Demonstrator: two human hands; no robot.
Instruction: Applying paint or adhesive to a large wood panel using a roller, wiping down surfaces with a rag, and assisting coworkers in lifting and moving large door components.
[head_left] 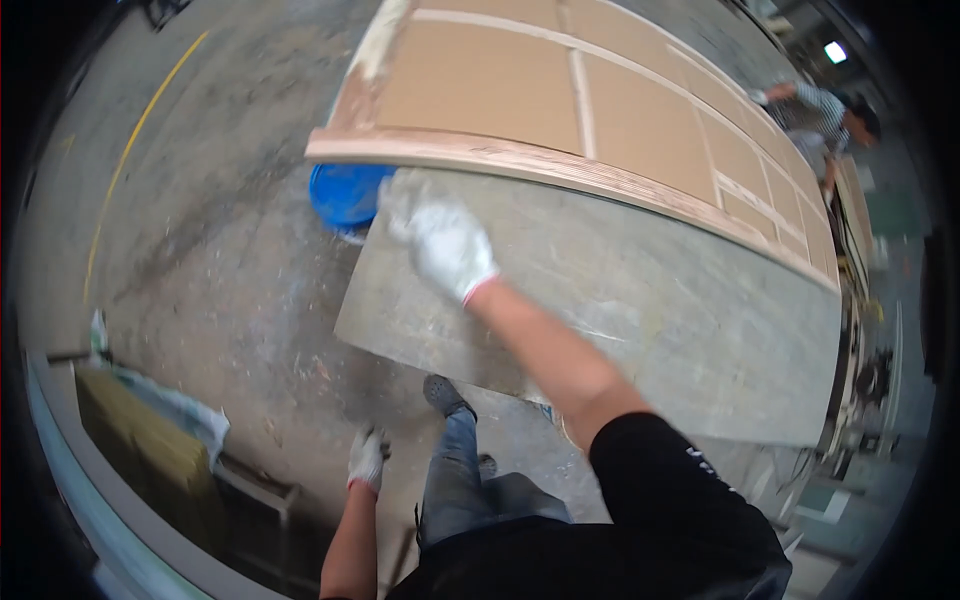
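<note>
My right hand (440,240), in a white work glove with a red cuff, reaches forward over the grey tabletop (600,310). Motion smears its fingers, so their grip is unclear. Just beyond it lies a large framed panel (490,85), brown sheets divided by pale wood strips. The panel's near wooden rail (480,152) runs along the far part of the tabletop. My left hand (368,458), gloved the same way, hangs low at my side over the floor. Its fingers are loosely apart, and nothing shows in them.
A blue drum (348,195) stands under the panel's left corner. At the far right a person (820,115) in a striped top bends beside the panel. Lower left is a rack (245,475) with a yellowish-brown block (140,430). A yellow line (130,150) marks the concrete floor.
</note>
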